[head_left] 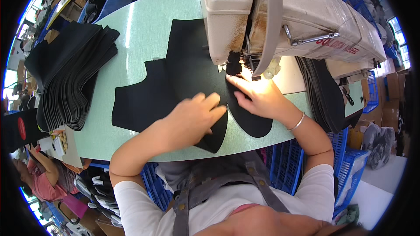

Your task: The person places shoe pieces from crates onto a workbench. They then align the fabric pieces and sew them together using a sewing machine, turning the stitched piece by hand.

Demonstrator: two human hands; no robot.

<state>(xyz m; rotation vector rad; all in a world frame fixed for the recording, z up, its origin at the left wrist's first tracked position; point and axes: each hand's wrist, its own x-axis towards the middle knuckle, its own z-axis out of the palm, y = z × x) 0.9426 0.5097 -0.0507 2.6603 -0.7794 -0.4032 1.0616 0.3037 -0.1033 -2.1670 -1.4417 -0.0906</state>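
Observation:
A cream sewing machine (pixel 236 13) stands over the pale green table, its lit needle area partly hidden by the curved guard. Large black fabric pieces (pixel 188 52) lie flat left of the needle, overlapping. My left hand (pixel 194 116) rests on them, fingers bent and closed at the right edge, slightly blurred. A narrower black piece with a rounded end (pixel 253 124) reaches up to the needle area. On it lies my right hand (pixel 260 98), index finger stretched toward the needle and thumb apart. A thin bracelet circles the right wrist.
A thick stack of black cut pieces (pixel 72 72) sits on the table's left, and another stack (pixel 321 91) on its right. Black-handled scissors (pixel 348 96) lie beyond that. Blue crates (pixel 284 161) stand below the table edge. A person in pink (pixel 46 177) sits at far left.

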